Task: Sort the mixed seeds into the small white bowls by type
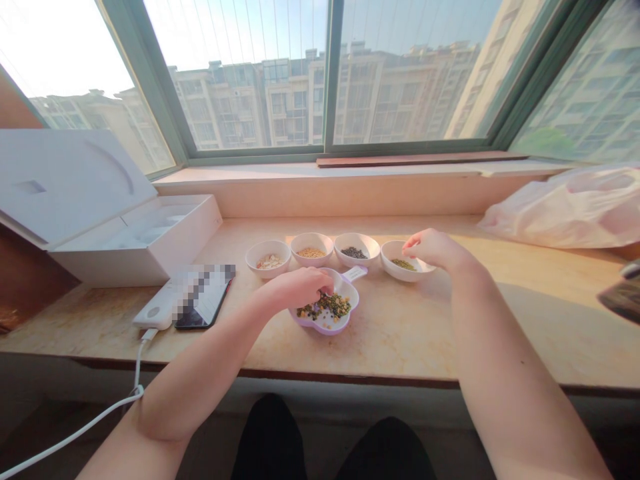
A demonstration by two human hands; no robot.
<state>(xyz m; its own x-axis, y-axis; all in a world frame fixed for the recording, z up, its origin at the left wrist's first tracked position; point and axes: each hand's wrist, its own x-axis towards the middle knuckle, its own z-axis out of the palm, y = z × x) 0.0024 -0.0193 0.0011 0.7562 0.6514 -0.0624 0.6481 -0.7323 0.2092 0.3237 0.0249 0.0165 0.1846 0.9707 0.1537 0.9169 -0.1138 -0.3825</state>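
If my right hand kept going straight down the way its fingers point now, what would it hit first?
Most likely the green grains in the rightmost white bowl; the right hand hangs just above them, fingertips pinched and pointing down, though its exact height is unclear.

Wide window (320, 73) with green frame spans the far side; daylight strong, sky overexposed at left. Apartment blocks (280, 100) outside. Pale stone sill (350, 190) steps down to the beige marbled desk (525, 320). Dark floor below the near edge.
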